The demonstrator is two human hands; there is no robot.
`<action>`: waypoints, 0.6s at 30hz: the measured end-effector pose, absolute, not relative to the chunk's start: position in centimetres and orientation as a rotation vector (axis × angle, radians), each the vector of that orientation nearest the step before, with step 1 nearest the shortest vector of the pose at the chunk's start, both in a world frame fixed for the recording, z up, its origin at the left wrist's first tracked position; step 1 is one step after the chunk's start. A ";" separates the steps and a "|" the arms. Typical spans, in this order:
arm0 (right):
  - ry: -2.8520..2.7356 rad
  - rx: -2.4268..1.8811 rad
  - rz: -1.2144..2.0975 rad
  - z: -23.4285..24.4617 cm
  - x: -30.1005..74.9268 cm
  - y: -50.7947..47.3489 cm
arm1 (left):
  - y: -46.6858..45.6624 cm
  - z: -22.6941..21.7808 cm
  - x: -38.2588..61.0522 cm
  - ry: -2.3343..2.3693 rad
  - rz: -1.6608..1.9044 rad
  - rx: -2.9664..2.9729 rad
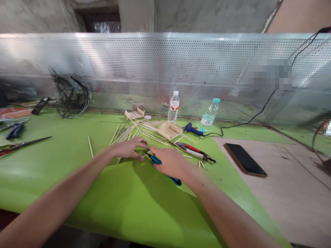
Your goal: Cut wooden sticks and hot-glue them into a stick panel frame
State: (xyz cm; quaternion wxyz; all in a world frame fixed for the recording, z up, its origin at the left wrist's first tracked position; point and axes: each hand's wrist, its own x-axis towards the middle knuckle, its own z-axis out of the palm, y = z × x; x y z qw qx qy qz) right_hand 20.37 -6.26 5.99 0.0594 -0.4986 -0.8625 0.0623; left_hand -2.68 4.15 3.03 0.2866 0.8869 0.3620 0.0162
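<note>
My right hand (172,162) is wrapped round a pair of blue-handled pliers (176,181), whose dark jaws point left toward my other hand. My left hand (129,148) is curled at the jaws, its thumb and fingers around a thin wooden stick that is mostly hidden. The fingertips of both hands nearly meet. Just behind them lies a loose pile of pale wooden sticks (153,137). Two small structures built of sticks stand there too, one close (170,131) and one farther back (134,113).
Red-and-white-handled pliers (192,149) lie right of my hands, near a blue glue gun (193,129) with a black cord. Two water bottles (173,107) (209,115) stand behind. A phone (244,159) rests at right. Scissors (26,144) and a wire coil (71,94) are at left, before a perforated metal panel (144,69).
</note>
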 end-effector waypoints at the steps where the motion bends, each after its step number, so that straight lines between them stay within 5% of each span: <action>1: -2.613 -1.505 0.204 6.1 20.4 -6.3 | 4.1 3.0 -2.7 0.969 0.037 2.369; 18: -2.595 -1.481 0.215 5.8 20.7 -6.1 | 4.2 2.6 -2.7 0.995 0.042 2.383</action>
